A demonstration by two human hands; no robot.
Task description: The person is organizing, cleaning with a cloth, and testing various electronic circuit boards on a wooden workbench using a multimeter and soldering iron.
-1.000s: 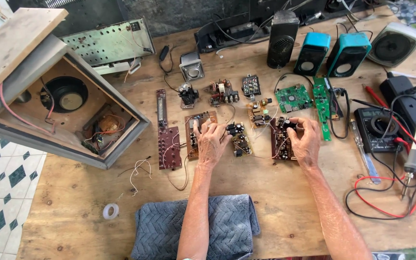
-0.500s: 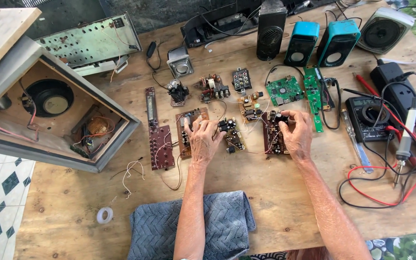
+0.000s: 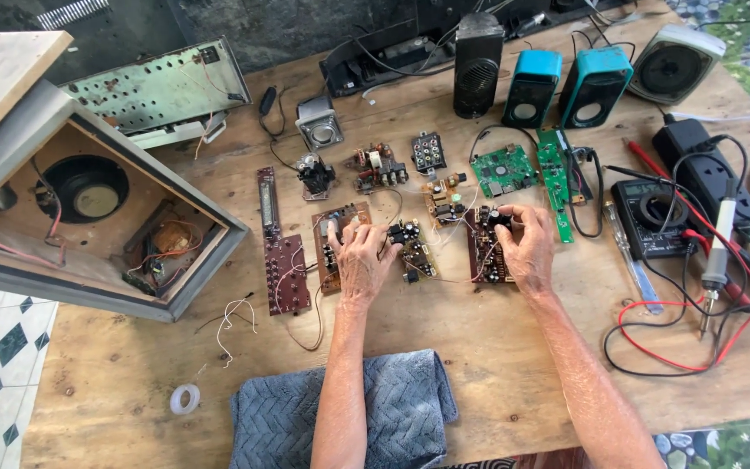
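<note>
My left hand (image 3: 362, 260) lies palm down on a brown circuit board (image 3: 333, 246) in the middle of the wooden table (image 3: 115, 373), fingers spread over it and reaching a small dark board (image 3: 411, 247) beside it. My right hand (image 3: 524, 247) rests on another brown circuit board (image 3: 483, 252), its fingertips curled around a black part at that board's top end. Thin wires run between the boards.
An open speaker cabinet (image 3: 88, 208) lies at the left. Green boards (image 3: 503, 169), several small speakers (image 3: 531, 87), a multimeter (image 3: 653, 213) with red leads, a soldering iron (image 3: 720, 252) and screwdrivers sit at the back and right. A grey towel (image 3: 401, 408) and a tape roll (image 3: 184, 399) lie near the front edge.
Both hands have stayed on the same boards with only slight finger shifts. The view itself has drifted, sliding the whole scene a little left and up in the frame.
</note>
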